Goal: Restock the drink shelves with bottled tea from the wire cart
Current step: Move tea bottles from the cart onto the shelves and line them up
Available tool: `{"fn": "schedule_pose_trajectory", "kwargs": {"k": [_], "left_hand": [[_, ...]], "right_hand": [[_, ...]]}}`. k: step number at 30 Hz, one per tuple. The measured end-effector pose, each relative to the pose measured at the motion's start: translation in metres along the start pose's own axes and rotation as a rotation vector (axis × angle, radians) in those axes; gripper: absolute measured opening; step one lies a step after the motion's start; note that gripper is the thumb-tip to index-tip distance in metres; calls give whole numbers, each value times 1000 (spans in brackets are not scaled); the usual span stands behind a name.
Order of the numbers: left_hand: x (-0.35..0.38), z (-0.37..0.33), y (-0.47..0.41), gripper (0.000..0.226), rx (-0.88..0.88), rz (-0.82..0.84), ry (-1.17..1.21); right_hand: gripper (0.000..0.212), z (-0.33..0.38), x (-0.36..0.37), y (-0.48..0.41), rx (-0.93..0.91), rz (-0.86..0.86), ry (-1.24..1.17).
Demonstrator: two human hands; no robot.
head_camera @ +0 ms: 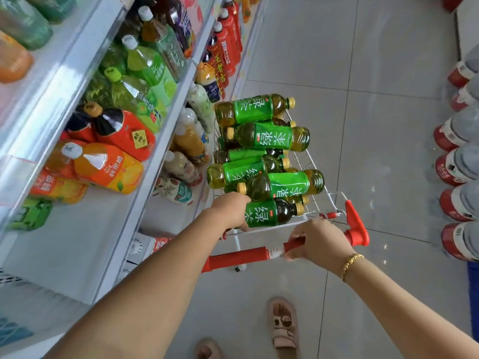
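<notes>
Leftward, stocked shelves; left fingers grasping tea bottle (cart piled); right fingers grasping red handle

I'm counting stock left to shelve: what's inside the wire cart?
Green-label tea bottles lie piled on their sides in the wire cart; the left hand grips the nearest bottle. Deeper layers and the cart floor are hidden under the top ones.

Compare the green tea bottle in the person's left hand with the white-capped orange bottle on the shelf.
The green tea bottle has a green label and yellow cap; the orange bottle has an orange label and white cap. The green tea bottle lies sideways in the wire cart, gripped by the left hand; the orange bottle sits on the shelf, untouched. Both are capped drink bottles.
</notes>
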State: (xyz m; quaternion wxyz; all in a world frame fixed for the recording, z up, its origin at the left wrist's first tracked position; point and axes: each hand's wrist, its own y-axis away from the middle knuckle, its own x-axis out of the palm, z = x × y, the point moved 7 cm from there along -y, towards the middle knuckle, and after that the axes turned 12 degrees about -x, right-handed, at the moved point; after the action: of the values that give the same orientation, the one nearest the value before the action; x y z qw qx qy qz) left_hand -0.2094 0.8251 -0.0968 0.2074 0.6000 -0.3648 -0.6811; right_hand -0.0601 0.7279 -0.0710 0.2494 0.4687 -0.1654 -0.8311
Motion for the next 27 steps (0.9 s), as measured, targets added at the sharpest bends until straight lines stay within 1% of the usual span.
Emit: {"fn": "schedule_pose_trajectory", "kwargs": {"k": [2,3,4,5,6,8,9,10,12,15,16,17,18,20,21,22,25,27], "left_hand": [[-1,-2,3,67,24,-67,-29],[-2,-3,6,59,38,-112,-44],[-3,-2,10,55,48,-147,-48],[-3,-1,14,56,60,-169,-36],[-3,1,18,61,70,-172,-4],[-6,6,30,71,97,-182,97],[-11,8,38,74,108,-205,153],[-15,13,47,75,104,-235,205],[-23,27,64,74,57,-316,323],[-23,59,89,65,-66,-426,635],[-20,71,97,60,-109,-459,761],[-16,83,105,55,-157,-491,877],[-12,95,113,52,-209,-529,976],[-5,118,128,52,-312,-602,1125],[-3,127,135,53,-359,-631,1170],[-1,136,139,51,-397,-658,1197],[4,157,145,43,-481,-712,1241],[9,166,147,42,-522,-712,1265]], "right_hand": [[33,4,-1,1,-52,41,-14],[30,3,-5,1,-71,38,-72],[25,1,-12,1,-72,3,-165],[20,-3,-24,1,-62,-79,-257],[17,-9,-39,0,-52,-200,-309],[20,-21,-67,-4,-31,-412,-282],[26,-23,-76,-8,-28,-467,-254],[32,-21,-82,-16,-37,-491,-233],[40,-6,-95,-32,-118,-528,-221],[38,25,-112,-57,-257,-573,-251],[38,30,-111,-66,-276,-557,-229],[40,31,-104,-76,-267,-497,-186],[47,30,-92,-85,-231,-385,-113],[65,25,-60,-96,-156,-127,131],[71,23,-49,-97,-146,-63,244],[74,22,-43,-97,-143,-58,322],[74,20,-40,-99,-134,-164,464],[63,22,-38,-101,-122,-224,491]]}}
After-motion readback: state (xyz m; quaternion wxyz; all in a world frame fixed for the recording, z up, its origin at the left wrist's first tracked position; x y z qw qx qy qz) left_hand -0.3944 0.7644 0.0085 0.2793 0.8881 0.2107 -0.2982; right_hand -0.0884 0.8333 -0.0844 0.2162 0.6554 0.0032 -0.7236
